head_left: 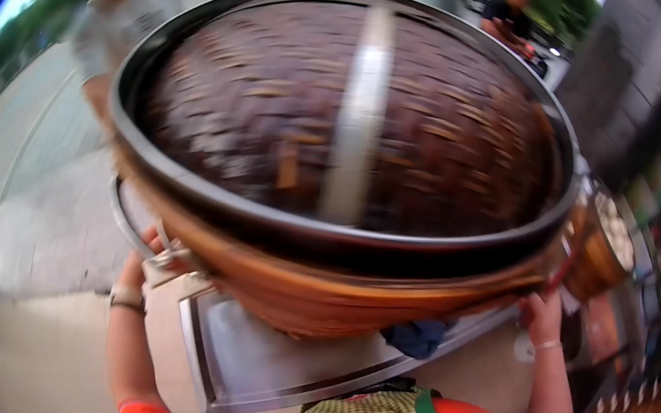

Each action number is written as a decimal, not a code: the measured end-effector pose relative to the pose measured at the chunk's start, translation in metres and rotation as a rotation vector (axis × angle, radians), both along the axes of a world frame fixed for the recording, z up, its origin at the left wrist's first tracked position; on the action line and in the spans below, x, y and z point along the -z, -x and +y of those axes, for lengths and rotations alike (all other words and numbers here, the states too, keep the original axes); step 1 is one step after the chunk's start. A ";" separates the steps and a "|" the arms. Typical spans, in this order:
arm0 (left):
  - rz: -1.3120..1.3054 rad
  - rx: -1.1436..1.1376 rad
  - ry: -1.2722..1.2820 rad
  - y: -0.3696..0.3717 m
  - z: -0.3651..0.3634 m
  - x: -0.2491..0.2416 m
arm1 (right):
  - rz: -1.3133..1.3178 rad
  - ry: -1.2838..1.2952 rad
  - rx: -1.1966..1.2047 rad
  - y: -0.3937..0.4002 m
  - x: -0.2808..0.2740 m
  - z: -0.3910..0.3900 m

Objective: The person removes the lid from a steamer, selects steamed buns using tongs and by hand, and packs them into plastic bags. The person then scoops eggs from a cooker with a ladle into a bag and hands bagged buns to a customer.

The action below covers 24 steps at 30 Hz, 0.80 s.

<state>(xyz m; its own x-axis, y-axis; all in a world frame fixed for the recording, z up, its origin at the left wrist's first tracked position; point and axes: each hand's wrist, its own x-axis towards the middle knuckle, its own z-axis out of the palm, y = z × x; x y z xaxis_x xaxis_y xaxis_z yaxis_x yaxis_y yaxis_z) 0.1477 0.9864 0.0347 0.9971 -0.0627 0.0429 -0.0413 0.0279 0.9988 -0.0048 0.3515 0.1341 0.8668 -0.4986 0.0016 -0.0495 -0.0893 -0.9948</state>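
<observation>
Left hand [143,258] at eight o'clock, right hand [543,317] at four clasp the lidded tub [326,296]; uneven support could tip it.

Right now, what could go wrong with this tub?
Left grip and right grip are at opposite sides; uneven lifting could tilt the tub. The domed lid may hide things beyond it. A person stands close at the far left, so a turn might bump them.

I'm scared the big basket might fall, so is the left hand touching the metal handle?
Touching: the head view shows the left hand closed around the metal handle.
</observation>
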 end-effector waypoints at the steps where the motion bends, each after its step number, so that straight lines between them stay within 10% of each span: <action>1: -0.025 -0.061 0.001 0.006 0.016 0.014 | 0.016 0.017 -0.013 0.001 0.017 -0.019; 4: -0.233 -0.240 -0.327 0.029 0.047 0.043 | 0.262 0.348 -0.082 0.009 0.043 -0.061; 9: -0.026 -0.495 0.137 0.123 0.016 0.047 | 0.528 0.752 -0.326 0.000 0.074 -0.117; 11: 0.060 -0.995 0.154 0.176 -0.015 0.052 | 0.418 0.986 -0.423 -0.018 0.106 -0.143; 15: 0.247 -1.222 0.001 0.288 -0.069 0.102 | 0.291 1.249 -0.655 -0.070 0.117 -0.153; 20: 0.791 -1.099 -0.061 0.373 -0.211 0.150 | -0.148 1.298 -0.708 -0.109 0.148 -0.158; 24: 0.862 -0.526 -0.129 0.363 -0.352 0.172 | -0.338 0.961 -0.929 -0.066 0.124 -0.176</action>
<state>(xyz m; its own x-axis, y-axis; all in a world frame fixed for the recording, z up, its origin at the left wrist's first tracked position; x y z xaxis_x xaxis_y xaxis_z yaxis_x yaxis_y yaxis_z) -0.2157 0.6341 -0.1369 0.5879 0.4395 -0.6792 0.7178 0.1039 0.6885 0.0608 0.1757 0.0100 0.7661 0.5747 0.2878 0.6352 -0.6086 -0.4755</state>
